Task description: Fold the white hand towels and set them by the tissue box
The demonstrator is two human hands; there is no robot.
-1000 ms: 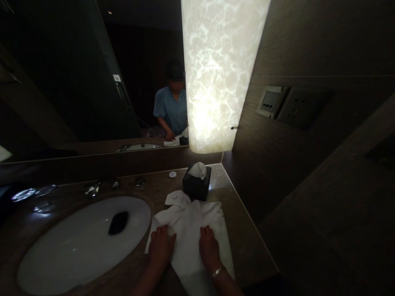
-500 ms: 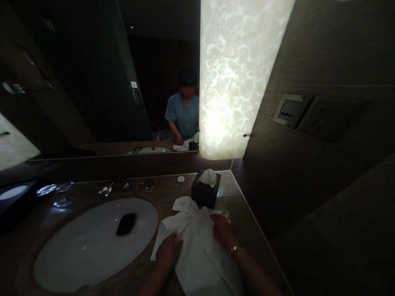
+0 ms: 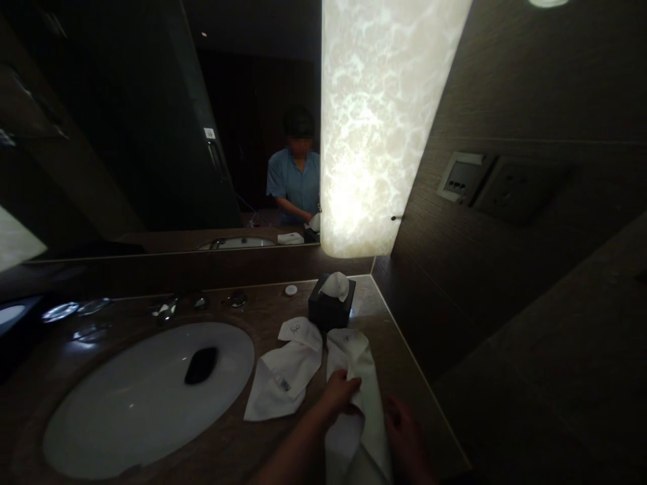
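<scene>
A long white cloth (image 3: 371, 387) with a small dark mark at its far end lies lengthwise on the counter, its near part loosely folded. My left hand (image 3: 341, 394) is closed on its left side, the thumb lying across the fabric. Beside the right edge of that cloth, low in view, is my right hand (image 3: 404, 431); its fingers look bent but are dark and blurred, so their hold is unclear. A second white cloth (image 3: 286, 377), crumpled and bearing a looped emblem, rests between the sink and the first one.
A black tissue box (image 3: 331, 303) stands just beyond the cloths, near a small white round item (image 3: 291, 290). To the left is an oval sink (image 3: 126, 404) with a dark object (image 3: 201, 366) in it and a faucet (image 3: 169, 310) behind. A wall (image 3: 455, 323) bounds the right.
The two cloths, overlapping before, now lie apart. My left hand has moved right onto the longer cloth, and my right hand has come down and nearer, off the cloth's far end.
</scene>
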